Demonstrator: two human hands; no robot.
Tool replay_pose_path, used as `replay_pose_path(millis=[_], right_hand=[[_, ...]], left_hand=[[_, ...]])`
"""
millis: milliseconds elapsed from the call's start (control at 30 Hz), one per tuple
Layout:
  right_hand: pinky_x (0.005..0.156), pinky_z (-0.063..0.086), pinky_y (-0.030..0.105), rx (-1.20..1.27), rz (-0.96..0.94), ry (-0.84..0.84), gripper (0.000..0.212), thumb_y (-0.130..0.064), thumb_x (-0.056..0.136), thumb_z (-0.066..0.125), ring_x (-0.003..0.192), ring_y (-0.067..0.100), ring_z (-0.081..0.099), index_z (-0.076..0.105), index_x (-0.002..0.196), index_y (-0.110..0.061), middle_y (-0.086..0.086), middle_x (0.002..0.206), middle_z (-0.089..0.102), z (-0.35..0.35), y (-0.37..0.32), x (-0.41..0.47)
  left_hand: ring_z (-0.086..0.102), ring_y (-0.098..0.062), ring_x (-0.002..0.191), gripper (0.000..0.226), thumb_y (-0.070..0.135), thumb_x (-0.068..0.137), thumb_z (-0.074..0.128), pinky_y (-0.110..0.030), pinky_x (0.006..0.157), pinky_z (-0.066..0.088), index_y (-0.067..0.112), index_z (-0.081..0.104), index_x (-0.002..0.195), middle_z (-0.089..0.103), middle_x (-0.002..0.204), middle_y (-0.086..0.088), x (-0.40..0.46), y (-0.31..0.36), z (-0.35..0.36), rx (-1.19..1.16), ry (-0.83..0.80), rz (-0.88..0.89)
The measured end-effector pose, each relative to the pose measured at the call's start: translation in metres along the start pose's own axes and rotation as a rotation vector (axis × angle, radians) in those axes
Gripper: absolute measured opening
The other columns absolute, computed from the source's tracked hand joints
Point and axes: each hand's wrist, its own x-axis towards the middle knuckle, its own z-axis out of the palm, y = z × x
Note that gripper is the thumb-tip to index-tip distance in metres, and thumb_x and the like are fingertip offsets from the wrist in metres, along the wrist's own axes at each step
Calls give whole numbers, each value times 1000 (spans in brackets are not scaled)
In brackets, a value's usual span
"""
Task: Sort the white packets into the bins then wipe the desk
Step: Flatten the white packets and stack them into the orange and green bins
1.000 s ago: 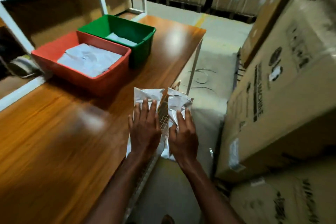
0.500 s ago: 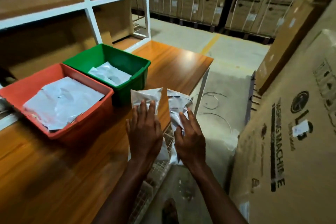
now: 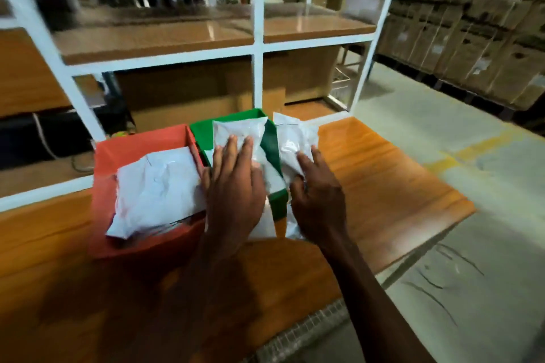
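- over the green bin (image 3: 236, 130): left hand (image 3: 234, 186) gripping one packet (image 3: 239, 132), right hand (image 3: 317, 194) gripping another (image 3: 295, 138), neither dropped yet.
- red bin (image 3: 141, 144) already holding packets (image 3: 156, 188); bench (image 3: 383, 180) unwiped, no cloth visible.
- green bin's contents mostly hidden by hands; fingers (image 3: 247, 147) partly blurred.
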Motion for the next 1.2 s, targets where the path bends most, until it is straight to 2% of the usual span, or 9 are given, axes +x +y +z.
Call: replay_pose_path(millis=[233, 433, 533, 600, 700, 767, 867, 967, 1200], right_hand=[[107, 42, 41, 70, -162, -209, 48, -23, 94, 52, 139, 31, 43, 53, 141, -16, 15, 156, 41, 57, 16, 108], [90, 52, 46, -130, -222, -474, 33, -27, 92, 48, 110, 41, 58, 59, 120, -12, 18, 125, 55, 121, 35, 153], [92, 50, 47, -209, -201, -623, 32, -31, 94, 52, 113, 41, 56, 56, 120, -13, 17, 129, 49, 153, 48, 162], [103, 43, 47, -258, -171, -748, 39, -31, 96, 52, 127, 41, 48, 51, 130, -13, 19, 142, 38, 173, 58, 163], [122, 18, 48, -268, -77, -923, 56, -37, 103, 40, 151, 42, 13, 26, 153, -16, 27, 163, 3, 199, 71, 166], [124, 5, 48, -302, -72, -983, 63, -41, 106, 31, 153, 43, -5, 8, 160, -18, 27, 163, -14, 210, 74, 167], [123, 0, 49, -334, -72, -1019, 64, -42, 107, 29, 152, 43, -12, 1, 161, -21, 26, 162, -20, 213, 76, 166], [124, 10, 48, -234, -41, -988, 65, -41, 104, 42, 153, 42, 1, 14, 158, -21, 26, 164, -10, 205, 73, 172], [113, 35, 43, 17, -224, -599, 43, -27, 99, 51, 132, 37, 48, 54, 137, -6, 23, 138, 55, 136, 44, 171]], left_hand=[[20, -33, 147, 56, 32, 94, 28, -51, 117, 20, 25, 33, 150, 26, 160, -6, 90, -16, 45, 157, -42, -231], [28, -38, 141, 54, 27, 97, 38, -46, 115, 25, 20, 33, 150, 31, 156, -12, 132, -55, 107, 323, -237, -353], [31, -37, 138, 53, 31, 97, 37, -47, 112, 28, 20, 33, 149, 33, 154, -13, 134, -75, 136, 395, -379, -386], [27, -36, 141, 53, 34, 99, 33, -48, 113, 24, 23, 29, 150, 27, 157, -13, 128, -88, 152, 410, -466, -425], [7, -34, 148, 58, 42, 101, 29, -50, 117, 7, 27, 14, 155, 5, 163, -12, 124, -104, 172, 353, -562, -501], [-6, -33, 149, 62, 47, 101, 25, -50, 118, -2, 29, 1, 156, -9, 163, -10, 125, -109, 179, 328, -631, -531], [-14, -32, 149, 65, 48, 101, 24, -49, 118, -7, 29, -6, 155, -18, 162, -9, 125, -110, 182, 319, -694, -547], [-4, -32, 150, 61, 43, 102, 28, -49, 119, 1, 27, 5, 156, -7, 164, -10, 128, -104, 175, 274, -593, -547], [32, -29, 141, 47, 33, 99, 43, -38, 114, 28, 14, 47, 142, 37, 154, -13, 123, -53, 112, 86, -212, -397]])
